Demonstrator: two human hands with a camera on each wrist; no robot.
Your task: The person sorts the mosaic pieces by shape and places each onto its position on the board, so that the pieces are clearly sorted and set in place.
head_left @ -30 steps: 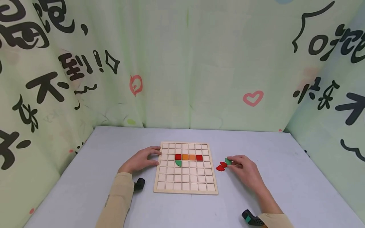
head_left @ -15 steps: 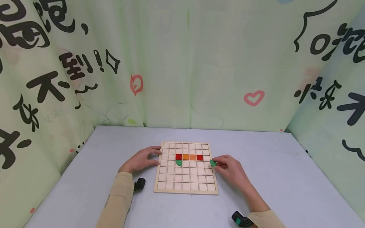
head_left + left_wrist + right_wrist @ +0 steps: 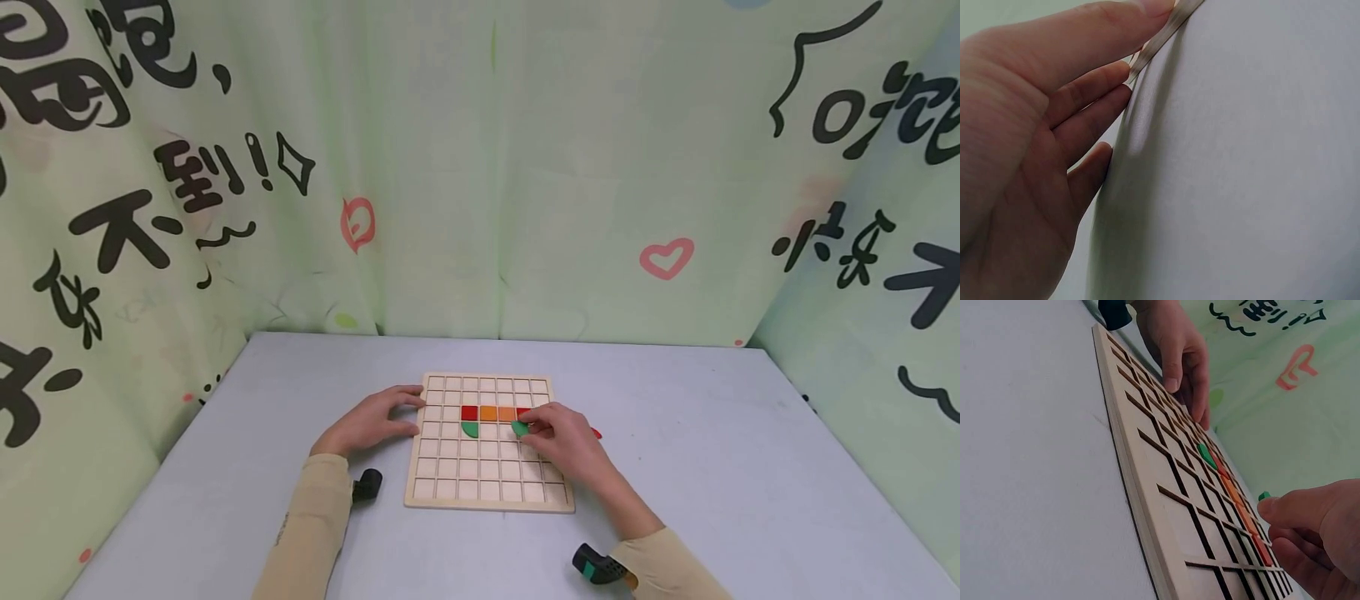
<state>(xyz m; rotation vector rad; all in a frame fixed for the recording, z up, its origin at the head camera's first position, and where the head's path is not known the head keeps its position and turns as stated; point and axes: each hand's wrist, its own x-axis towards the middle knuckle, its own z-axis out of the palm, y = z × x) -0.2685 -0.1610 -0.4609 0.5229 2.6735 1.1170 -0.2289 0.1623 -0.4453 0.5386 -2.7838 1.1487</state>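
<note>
A wooden grid board point(image 3: 450, 502) lies on the table. One row holds a red square tile point(image 3: 469, 413), two orange square tiles point(image 3: 497, 413) and another red tile, partly hidden by fingers. Below the left red tile sits a green quarter-circle piece point(image 3: 470, 429). My right hand point(image 3: 566, 442) pinches a second green piece point(image 3: 519, 428) by thumb and fingers, just over the board below the right red tile. In the right wrist view this green piece point(image 3: 1264, 495) peeks out past the thumb. My left hand point(image 3: 367, 423) touches the board's left edge with extended fingers.
A bit of a red piece point(image 3: 597, 433) shows on the table right of the board, mostly behind the right hand. The white table point(image 3: 675, 400) extends around the board. A pale green printed curtain point(image 3: 570, 167) encloses the back and sides.
My right hand has moved left from beside the red pieces to over the board, carrying the green quarter-circle piece. The left hand stays at the board's left edge.
</note>
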